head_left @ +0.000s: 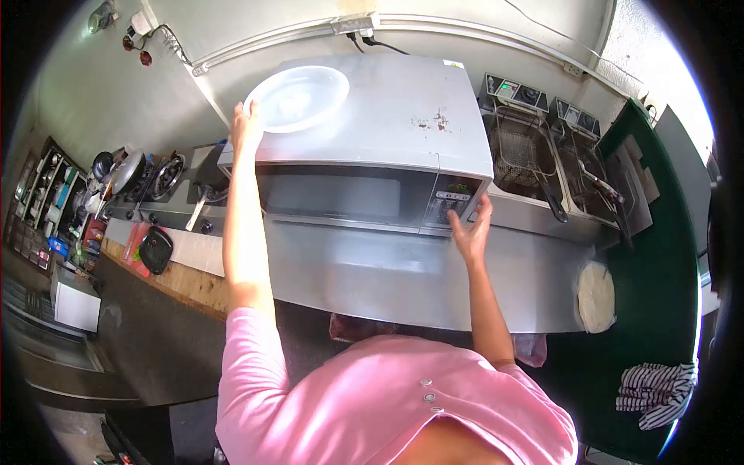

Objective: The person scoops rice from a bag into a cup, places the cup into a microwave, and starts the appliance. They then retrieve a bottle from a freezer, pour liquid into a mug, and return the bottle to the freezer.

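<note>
A silver microwave oven (pixel 372 101) stands on the steel counter in front of me, its door side facing me. On its top, at the left, is a white translucent plastic bowl (pixel 302 97). My left hand (pixel 247 130) grips the bowl's near left rim, fingers and thumb at the edge. At the microwave's lower right corner is my right hand (pixel 471 232), with thumb and fingers spread and nothing held. Its thumb reaches the lower part of the control panel (pixel 448 208), where a small green display is lit.
Right of the microwave are two deep fryers with a wire basket (pixel 521 143). A round pale flat item (pixel 596 297) lies at the counter's right end. Leftward stand a gas stove (pixel 167 178) and a black tray (pixel 156 250). A striped cloth (pixel 657 394) hangs at right.
</note>
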Available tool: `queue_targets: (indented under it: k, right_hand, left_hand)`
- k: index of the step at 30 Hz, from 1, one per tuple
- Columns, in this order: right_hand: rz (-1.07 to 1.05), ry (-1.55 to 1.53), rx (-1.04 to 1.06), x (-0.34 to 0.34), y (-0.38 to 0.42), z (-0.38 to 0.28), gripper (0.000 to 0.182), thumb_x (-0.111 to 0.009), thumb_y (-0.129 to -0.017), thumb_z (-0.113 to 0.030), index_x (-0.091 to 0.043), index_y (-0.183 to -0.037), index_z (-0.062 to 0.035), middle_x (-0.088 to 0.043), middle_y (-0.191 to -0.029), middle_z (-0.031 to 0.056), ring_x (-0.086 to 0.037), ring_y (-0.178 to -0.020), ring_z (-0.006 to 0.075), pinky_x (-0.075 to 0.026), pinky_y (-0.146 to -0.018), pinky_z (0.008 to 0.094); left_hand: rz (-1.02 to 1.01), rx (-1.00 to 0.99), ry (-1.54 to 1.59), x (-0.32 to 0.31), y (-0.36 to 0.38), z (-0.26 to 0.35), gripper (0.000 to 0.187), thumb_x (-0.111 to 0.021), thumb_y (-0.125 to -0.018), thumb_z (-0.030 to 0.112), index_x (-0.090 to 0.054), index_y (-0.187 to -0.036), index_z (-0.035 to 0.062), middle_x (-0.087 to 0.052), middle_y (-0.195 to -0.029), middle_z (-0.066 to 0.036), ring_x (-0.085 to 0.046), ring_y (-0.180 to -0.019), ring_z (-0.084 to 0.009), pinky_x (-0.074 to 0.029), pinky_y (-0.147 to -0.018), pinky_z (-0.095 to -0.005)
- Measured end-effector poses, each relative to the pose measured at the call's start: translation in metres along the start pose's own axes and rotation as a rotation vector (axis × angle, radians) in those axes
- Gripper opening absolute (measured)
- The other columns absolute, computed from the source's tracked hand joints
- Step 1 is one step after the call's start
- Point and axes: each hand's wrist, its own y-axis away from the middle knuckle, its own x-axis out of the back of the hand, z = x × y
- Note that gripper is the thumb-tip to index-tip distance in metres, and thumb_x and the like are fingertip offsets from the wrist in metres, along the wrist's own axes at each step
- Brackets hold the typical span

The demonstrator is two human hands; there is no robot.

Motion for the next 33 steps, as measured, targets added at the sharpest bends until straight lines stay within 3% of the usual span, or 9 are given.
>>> queue_targets:
  k: [8, 12, 15, 17, 18, 21, 26, 30, 33]
  right_hand:
    - [-0.106, 0.08, -0.186, -0.029, 0.04, 0.062, 0.087, -0.082, -0.063, -0.014, -0.033, -0.134, 0.0025, -0.044, -0.129, 0.0235, -0.042, -0.121, 0.0385, -0.034, -0.103, 0.0419]
    - [-0.041, 0.147, -0.058, -0.039, 0.041, 0.081, 0.088, -0.083, -0.062, -0.017, -0.035, -0.132, 0.0037, -0.043, -0.13, 0.0249, -0.041, -0.122, 0.0397, -0.032, -0.104, 0.0428]
    - [-0.047, 0.189, -0.045, -0.042, 0.048, 0.093, 0.087, -0.082, -0.067, -0.026, -0.035, -0.132, 0.0075, -0.044, -0.129, 0.025, -0.041, -0.121, 0.0396, -0.029, -0.106, 0.0426]
    - [-0.052, 0.148, 0.015, -0.037, 0.047, 0.087, 0.085, -0.082, -0.067, -0.026, -0.037, -0.13, 0.0091, -0.045, -0.128, 0.0256, -0.041, -0.122, 0.0394, -0.028, -0.106, 0.0424]
    - [-0.057, 0.138, 0.039, -0.036, 0.046, 0.088, 0.085, -0.083, -0.067, -0.025, -0.037, -0.13, 0.0097, -0.045, -0.127, 0.0255, -0.041, -0.122, 0.0389, -0.028, -0.107, 0.0421]
    - [-0.086, -0.008, -0.017, -0.037, 0.045, 0.092, 0.079, -0.082, -0.07, -0.022, -0.039, -0.127, 0.0098, -0.047, -0.125, 0.025, -0.045, -0.118, 0.0367, -0.032, -0.103, 0.0421]
    - [-0.158, 0.05, -0.115, -0.03, 0.04, 0.066, 0.071, -0.081, -0.072, -0.02, -0.042, -0.124, 0.0103, -0.052, -0.117, 0.0254, -0.05, -0.111, 0.0349, -0.037, -0.099, 0.0414]
    - [-0.11, 0.18, 0.038, -0.038, 0.04, 0.076, 0.068, -0.081, -0.072, -0.016, -0.043, -0.122, 0.0119, -0.055, -0.115, 0.0258, -0.054, -0.106, 0.0349, -0.042, -0.094, 0.0402]
    - [-0.147, 0.589, -0.001, -0.042, 0.041, 0.098, 0.092, -0.076, -0.071, -0.047, -0.039, -0.129, 0.014, -0.047, -0.128, 0.031, -0.044, -0.123, 0.0405, -0.034, -0.104, 0.0434]
  left_hand:
    - [-0.117, 0.204, 0.091, -0.014, -0.024, -0.002, 0.048, -0.048, -0.074, 0.008, -0.051, -0.119, -0.0068, -0.066, -0.084, -0.021, -0.065, -0.057, -0.0271, -0.052, -0.056, -0.0359]
    - [-0.189, 0.131, 0.097, 0.022, -0.015, -0.012, 0.035, -0.046, -0.07, 0.005, -0.062, -0.1, -0.0031, -0.067, -0.081, -0.02, -0.065, -0.059, -0.0273, -0.052, -0.057, -0.0367]
    - [0.025, 0.004, 0.165, 0.053, 0.006, -0.043, 0.039, -0.047, -0.074, 0.005, -0.061, -0.109, -0.0013, -0.067, -0.096, -0.021, -0.066, -0.092, -0.028, -0.05, -0.083, -0.036]
    - [-0.003, 0.152, 0.3, 0.101, 0.047, -0.04, 0.046, -0.053, -0.077, 0.0, -0.054, -0.123, -0.0002, -0.065, -0.108, -0.018, -0.062, -0.101, -0.0241, -0.047, -0.09, -0.0332]
    - [-0.049, 0.242, 0.384, 0.126, 0.07, -0.042, 0.048, -0.049, -0.083, -0.004, -0.05, -0.13, 0.0054, -0.066, -0.1, -0.009, -0.059, -0.072, -0.0149, -0.05, -0.061, -0.0285]
    - [0.047, 0.327, 0.381, 0.192, 0.152, -0.069, 0.044, -0.057, -0.087, 0.008, -0.05, -0.13, 0.0067, -0.064, -0.104, -0.006, -0.054, -0.065, -0.0092, -0.047, -0.058, -0.0256]
    - [0.198, 0.583, 0.354, 0.282, 0.277, -0.116, 0.041, -0.059, -0.084, 0.01, -0.056, -0.124, 0.0047, -0.062, -0.11, -0.005, -0.058, -0.1, -0.0154, -0.045, -0.089, -0.0289]
    - [0.383, 0.811, 0.089, 0.346, 0.348, -0.146, 0.045, -0.056, -0.084, 0.008, -0.053, -0.128, 0.0028, -0.06, -0.12, -0.012, -0.059, -0.101, -0.0205, -0.049, -0.081, -0.0303]
    - [0.377, 0.92, 0.224, 0.389, 0.379, -0.213, 0.048, -0.058, -0.083, 0.007, -0.05, -0.13, 0.0004, -0.058, -0.122, -0.013, -0.058, -0.106, -0.0233, -0.048, -0.087, -0.0345]
